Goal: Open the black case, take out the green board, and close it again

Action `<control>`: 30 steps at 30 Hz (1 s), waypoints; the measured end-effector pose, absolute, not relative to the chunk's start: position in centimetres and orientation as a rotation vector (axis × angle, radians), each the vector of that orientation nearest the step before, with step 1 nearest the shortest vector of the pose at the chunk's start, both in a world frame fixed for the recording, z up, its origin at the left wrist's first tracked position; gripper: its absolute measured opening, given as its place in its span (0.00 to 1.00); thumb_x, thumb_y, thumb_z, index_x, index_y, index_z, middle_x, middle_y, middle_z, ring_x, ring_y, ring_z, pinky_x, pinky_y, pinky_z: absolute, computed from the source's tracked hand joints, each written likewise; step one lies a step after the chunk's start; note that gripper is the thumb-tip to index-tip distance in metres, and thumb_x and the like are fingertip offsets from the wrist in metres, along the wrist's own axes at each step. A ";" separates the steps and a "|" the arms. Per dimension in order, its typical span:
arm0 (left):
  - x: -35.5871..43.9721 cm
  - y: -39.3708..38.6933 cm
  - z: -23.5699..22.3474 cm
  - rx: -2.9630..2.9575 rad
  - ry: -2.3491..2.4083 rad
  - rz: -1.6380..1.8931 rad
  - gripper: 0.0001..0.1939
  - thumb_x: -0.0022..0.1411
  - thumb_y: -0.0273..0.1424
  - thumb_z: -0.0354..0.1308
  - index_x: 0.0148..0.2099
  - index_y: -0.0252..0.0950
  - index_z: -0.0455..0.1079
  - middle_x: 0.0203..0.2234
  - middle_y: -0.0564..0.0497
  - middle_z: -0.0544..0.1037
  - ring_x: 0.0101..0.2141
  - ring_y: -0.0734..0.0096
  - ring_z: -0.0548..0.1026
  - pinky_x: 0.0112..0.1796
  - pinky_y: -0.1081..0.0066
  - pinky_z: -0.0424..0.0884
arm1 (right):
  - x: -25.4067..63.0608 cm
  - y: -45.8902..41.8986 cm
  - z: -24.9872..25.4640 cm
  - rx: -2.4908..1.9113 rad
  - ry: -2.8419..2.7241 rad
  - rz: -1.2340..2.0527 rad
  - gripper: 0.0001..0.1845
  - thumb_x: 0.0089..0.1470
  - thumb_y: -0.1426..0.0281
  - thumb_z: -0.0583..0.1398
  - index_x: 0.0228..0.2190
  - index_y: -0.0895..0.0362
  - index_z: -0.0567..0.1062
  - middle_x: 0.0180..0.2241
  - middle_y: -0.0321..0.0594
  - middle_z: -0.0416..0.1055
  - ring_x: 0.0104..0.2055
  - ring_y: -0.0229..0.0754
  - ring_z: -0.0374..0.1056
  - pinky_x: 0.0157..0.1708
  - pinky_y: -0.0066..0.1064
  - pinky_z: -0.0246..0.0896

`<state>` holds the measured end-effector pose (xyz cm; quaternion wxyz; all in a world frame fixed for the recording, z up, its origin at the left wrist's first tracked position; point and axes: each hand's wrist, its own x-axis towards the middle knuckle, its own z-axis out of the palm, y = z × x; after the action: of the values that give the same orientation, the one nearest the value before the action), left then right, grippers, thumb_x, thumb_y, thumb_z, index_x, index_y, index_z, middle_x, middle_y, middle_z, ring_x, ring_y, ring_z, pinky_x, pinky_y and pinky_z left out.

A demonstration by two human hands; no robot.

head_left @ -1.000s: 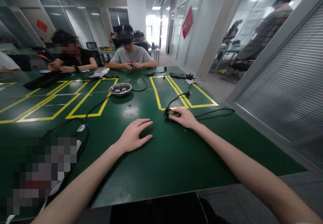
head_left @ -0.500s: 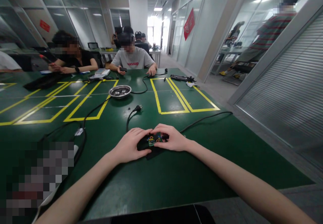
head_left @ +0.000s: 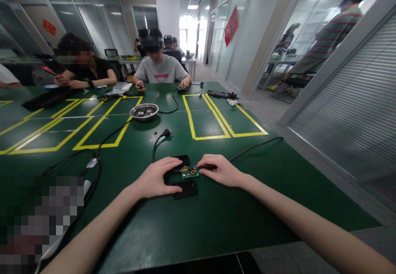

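Observation:
A small green circuit board [head_left: 189,172] with copper-wound coils lies bare between two black plastic shell halves. The far shell half [head_left: 184,159] sits beyond the board, and the near shell half [head_left: 186,190] is on its front side. My left hand [head_left: 154,179] spans both halves: its fingertips touch the far one, its thumb the near one, with a wide gap between. Pinched in my right hand [head_left: 222,171] is a black cable [head_left: 210,167] at the board's right end, where blue wire shows. The fingertips partly cover this joint.
Beyond my hands lie a black plug [head_left: 167,132] on its cord and a metal bowl [head_left: 144,112] with small metal parts. Yellow tape marks the green table [head_left: 229,216]. A folded black tripod [head_left: 223,94] lies at the far right. Co-workers sit across the table.
My hands have moved apart, the right one to the right. The black case between them has come open into two halves, leaving the circuit board in plain sight.

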<state>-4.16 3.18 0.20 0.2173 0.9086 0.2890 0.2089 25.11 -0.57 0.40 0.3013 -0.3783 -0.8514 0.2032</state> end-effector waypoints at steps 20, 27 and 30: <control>-3.8 3.2 -1.0 2.515 0.739 0.704 0.24 0.61 0.29 0.65 0.60 0.39 0.74 0.57 0.43 0.80 0.59 0.55 0.77 0.64 0.52 0.69 | 22.3 -0.6 -1.6 -1.036 -2.290 0.336 0.08 0.63 0.74 0.63 0.43 0.56 0.81 0.38 0.42 0.79 0.39 0.41 0.77 0.39 0.29 0.71; -3.8 2.9 1.0 2.493 0.785 0.786 0.17 0.62 0.31 0.62 0.54 0.39 0.75 0.51 0.42 0.80 0.54 0.54 0.76 0.57 0.54 0.72 | 22.3 -0.7 -1.3 -1.068 -2.283 0.344 0.07 0.64 0.73 0.62 0.43 0.56 0.81 0.39 0.44 0.79 0.39 0.42 0.77 0.39 0.30 0.72; -4.6 3.3 1.7 2.490 0.880 0.755 0.05 0.62 0.30 0.58 0.41 0.37 0.72 0.39 0.46 0.78 0.42 0.60 0.77 0.45 0.62 0.75 | 22.3 -0.6 -1.3 -1.057 -2.280 0.357 0.08 0.65 0.73 0.62 0.43 0.57 0.81 0.39 0.44 0.80 0.38 0.42 0.77 0.39 0.31 0.72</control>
<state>-4.59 3.32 1.71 0.1960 0.8890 0.3142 0.2693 22.29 -0.61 -1.33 0.2968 -0.3977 -0.8577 0.1343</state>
